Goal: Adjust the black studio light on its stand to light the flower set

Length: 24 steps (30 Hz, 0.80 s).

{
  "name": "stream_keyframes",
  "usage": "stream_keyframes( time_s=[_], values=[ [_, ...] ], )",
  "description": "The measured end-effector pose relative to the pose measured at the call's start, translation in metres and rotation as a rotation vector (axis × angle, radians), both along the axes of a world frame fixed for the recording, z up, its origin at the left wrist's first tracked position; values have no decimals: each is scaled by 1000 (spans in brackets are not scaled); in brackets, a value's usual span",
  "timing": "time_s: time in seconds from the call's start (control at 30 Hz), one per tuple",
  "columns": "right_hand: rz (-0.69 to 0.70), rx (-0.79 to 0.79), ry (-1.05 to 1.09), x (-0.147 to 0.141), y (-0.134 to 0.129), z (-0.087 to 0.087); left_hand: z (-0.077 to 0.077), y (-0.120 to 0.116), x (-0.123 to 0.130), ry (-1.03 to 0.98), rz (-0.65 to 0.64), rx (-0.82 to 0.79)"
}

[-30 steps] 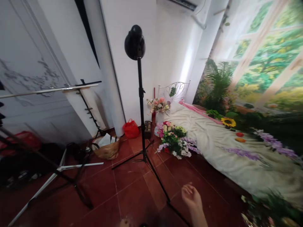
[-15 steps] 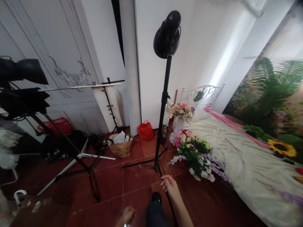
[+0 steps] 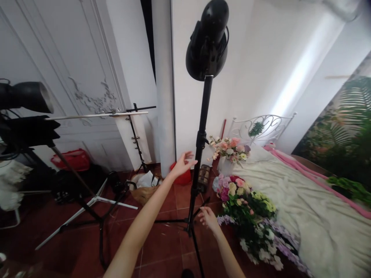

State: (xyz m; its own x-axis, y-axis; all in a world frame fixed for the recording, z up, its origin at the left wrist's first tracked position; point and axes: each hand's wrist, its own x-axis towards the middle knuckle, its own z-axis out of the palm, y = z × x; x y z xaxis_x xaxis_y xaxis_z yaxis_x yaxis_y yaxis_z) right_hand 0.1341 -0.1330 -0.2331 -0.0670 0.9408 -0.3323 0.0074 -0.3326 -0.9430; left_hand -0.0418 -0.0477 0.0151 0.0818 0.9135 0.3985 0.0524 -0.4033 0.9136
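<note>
At the left is a black lamp [image 3: 29,97], with a red bag [image 3: 72,159] on the far side by the wall. Next comes a basket [image 3: 146,195] holding white material. The person's left hand [image 3: 185,164] is raised in front of a second, bright red bag [image 3: 183,177], its fingers spread wide just left of the pole of a black stand [image 3: 202,116]; whether a fingertip touches the pole, one cannot tell. The stand is upright in the middle, topped by a black lamp head [image 3: 207,42]. Lower and just right of the pole is the right hand [image 3: 208,219], its fingers loosely bent and gripping nothing visible. Farther right are a flower bunch [image 3: 243,200] on the floor and a bed [image 3: 313,204] with a pale cover.
</note>
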Motion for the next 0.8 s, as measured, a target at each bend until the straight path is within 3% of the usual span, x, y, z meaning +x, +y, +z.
stream_keyframes(
  time_s=[0.1, 0.17, 0.23, 0.37, 0.5, 0.67, 0.8],
  values=[
    [7, 72, -97, 9, 56, 11, 57, 21, 25, 6, -54, 151],
    [62, 152, -229, 18, 86, 18, 78, 30, 35, 10, -73, 208],
    [129, 259, -420, 27, 110, 23, 88, 39, 42, 22, -79, 257],
    [399, 448, -747, 37, 141, 38, 90, 55, 50, 52, -27, 332],
    [704, 421, -960, 29, 161, 62, 87, 65, 54, -2, 25, 357],
    [848, 375, -1271, 8, 175, 90, 92, 69, 53, -16, 12, 320],
    [927, 377, -1375, -3, 176, 102, 94, 71, 53, -58, -11, 231]
  ],
)
